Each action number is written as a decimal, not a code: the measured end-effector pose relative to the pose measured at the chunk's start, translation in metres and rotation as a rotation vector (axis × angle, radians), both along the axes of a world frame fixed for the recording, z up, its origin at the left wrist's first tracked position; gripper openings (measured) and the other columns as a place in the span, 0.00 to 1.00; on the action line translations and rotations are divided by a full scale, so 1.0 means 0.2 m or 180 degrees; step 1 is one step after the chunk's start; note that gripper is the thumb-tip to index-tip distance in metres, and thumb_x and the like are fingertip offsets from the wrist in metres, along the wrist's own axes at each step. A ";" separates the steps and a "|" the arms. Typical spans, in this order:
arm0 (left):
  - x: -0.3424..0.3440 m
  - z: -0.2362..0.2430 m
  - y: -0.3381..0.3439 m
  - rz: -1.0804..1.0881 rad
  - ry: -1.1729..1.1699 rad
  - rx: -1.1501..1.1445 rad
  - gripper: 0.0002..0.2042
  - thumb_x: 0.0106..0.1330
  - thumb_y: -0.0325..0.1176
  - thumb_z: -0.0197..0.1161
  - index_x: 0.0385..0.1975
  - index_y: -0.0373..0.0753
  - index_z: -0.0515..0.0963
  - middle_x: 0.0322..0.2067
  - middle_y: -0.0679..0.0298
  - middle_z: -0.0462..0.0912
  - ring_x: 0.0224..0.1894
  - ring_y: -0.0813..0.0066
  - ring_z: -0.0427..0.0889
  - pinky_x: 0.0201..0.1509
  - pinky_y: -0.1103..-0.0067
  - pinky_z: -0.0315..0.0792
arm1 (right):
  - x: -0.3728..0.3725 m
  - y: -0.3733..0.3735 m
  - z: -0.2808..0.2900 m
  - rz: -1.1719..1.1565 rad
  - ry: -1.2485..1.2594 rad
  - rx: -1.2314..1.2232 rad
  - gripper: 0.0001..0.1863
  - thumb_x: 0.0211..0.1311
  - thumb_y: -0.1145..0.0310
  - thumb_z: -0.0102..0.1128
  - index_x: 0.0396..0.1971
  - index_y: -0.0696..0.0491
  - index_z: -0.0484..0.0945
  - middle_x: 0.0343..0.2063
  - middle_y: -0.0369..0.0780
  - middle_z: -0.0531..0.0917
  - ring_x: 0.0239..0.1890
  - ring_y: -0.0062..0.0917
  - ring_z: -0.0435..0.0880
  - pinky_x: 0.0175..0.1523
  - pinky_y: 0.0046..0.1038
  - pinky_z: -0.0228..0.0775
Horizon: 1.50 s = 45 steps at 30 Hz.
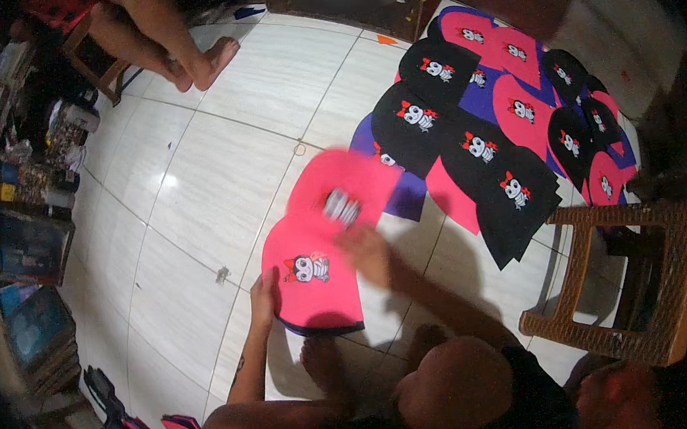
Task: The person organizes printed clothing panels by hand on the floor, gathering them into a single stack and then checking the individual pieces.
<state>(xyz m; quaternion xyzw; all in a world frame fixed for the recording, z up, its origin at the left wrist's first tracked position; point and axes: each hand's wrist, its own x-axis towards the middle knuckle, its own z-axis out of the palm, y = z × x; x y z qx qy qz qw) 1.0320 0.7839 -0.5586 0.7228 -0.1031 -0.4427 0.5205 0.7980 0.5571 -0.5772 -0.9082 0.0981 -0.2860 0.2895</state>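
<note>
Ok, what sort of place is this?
Probably a room at home doubling as a small workshop: glossy white floor tiles, a low brown stool, and overlapping printed cut pieces laid out in pink, black and purple.

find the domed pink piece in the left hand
In the head view, the domed pink piece is below and left of centre, between the left hand and right hand.
</note>
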 end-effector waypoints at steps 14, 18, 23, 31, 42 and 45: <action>-0.01 0.00 -0.11 -0.0544 0.0208 0.0457 0.11 0.67 0.32 0.64 0.46 0.35 0.79 0.34 0.66 0.84 0.31 0.82 0.80 0.34 0.83 0.73 | -0.27 -0.58 0.02 -0.1492 0.0995 -0.1156 0.33 0.61 0.53 0.63 0.62 0.55 0.70 0.67 0.46 0.65 0.72 0.45 0.57 0.73 0.55 0.45; -0.03 0.02 -0.12 -0.0291 0.0088 0.0304 0.11 0.70 0.37 0.62 0.43 0.36 0.80 0.27 0.72 0.79 0.25 0.85 0.73 0.28 0.84 0.65 | -0.09 -0.28 0.01 -0.1079 0.0966 -0.0876 0.28 0.66 0.56 0.58 0.63 0.52 0.71 0.66 0.45 0.67 0.73 0.43 0.55 0.73 0.55 0.44; -0.05 0.10 -0.16 0.0253 0.1311 -0.0223 0.23 0.73 0.44 0.57 0.58 0.30 0.73 0.49 0.63 0.81 0.48 0.77 0.79 0.54 0.81 0.71 | -0.08 0.37 0.20 0.0225 0.1163 0.0270 0.32 0.65 0.53 0.57 0.66 0.52 0.67 0.68 0.47 0.66 0.71 0.47 0.61 0.75 0.53 0.42; -0.07 0.04 -0.09 -0.0599 0.0228 0.0135 0.17 0.66 0.31 0.62 0.52 0.31 0.76 0.43 0.63 0.84 0.41 0.76 0.81 0.47 0.80 0.74 | -0.17 -0.89 0.07 -0.2719 0.0865 -0.0728 0.35 0.64 0.50 0.59 0.65 0.56 0.68 0.66 0.49 0.68 0.72 0.49 0.55 0.75 0.50 0.41; -0.06 0.05 -0.20 0.0400 0.1604 -0.0221 0.22 0.72 0.44 0.57 0.56 0.32 0.74 0.49 0.60 0.82 0.51 0.69 0.80 0.59 0.75 0.70 | -0.16 0.28 0.17 -0.0415 0.0684 -0.0282 0.22 0.62 0.53 0.60 0.49 0.53 0.79 0.53 0.44 0.78 0.56 0.42 0.75 0.63 0.53 0.61; -0.04 0.04 -0.19 -0.0401 0.0754 0.0302 0.23 0.73 0.47 0.56 0.56 0.31 0.74 0.49 0.60 0.82 0.50 0.70 0.80 0.57 0.75 0.71 | -0.26 0.27 0.18 -0.0231 0.0465 0.0038 0.23 0.59 0.56 0.64 0.51 0.54 0.79 0.56 0.46 0.76 0.62 0.44 0.72 0.66 0.52 0.59</action>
